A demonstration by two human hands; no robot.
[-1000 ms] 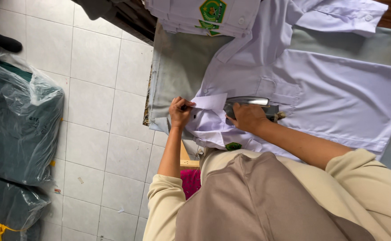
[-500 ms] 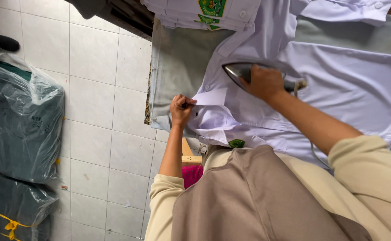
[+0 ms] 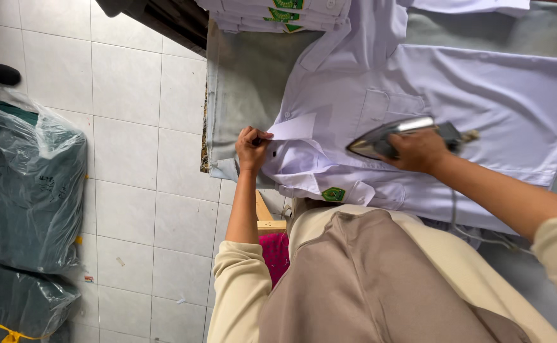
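Right hand (image 3: 421, 151) w/ the iron (image 3: 386, 136) has slid back down the white shirt (image 3: 482, 95), off the collar area toward the near edge of the ironing surface (image 3: 240, 76), now below the chest pocket.

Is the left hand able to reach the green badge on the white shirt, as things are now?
Probably yes. The left hand pinches the white shirt at its collar, and the green badge lies close beside it with nothing between. The right hand with the iron is off to the side.

White tiled floor (image 3: 126, 101); grey padded table (image 3: 240, 76).
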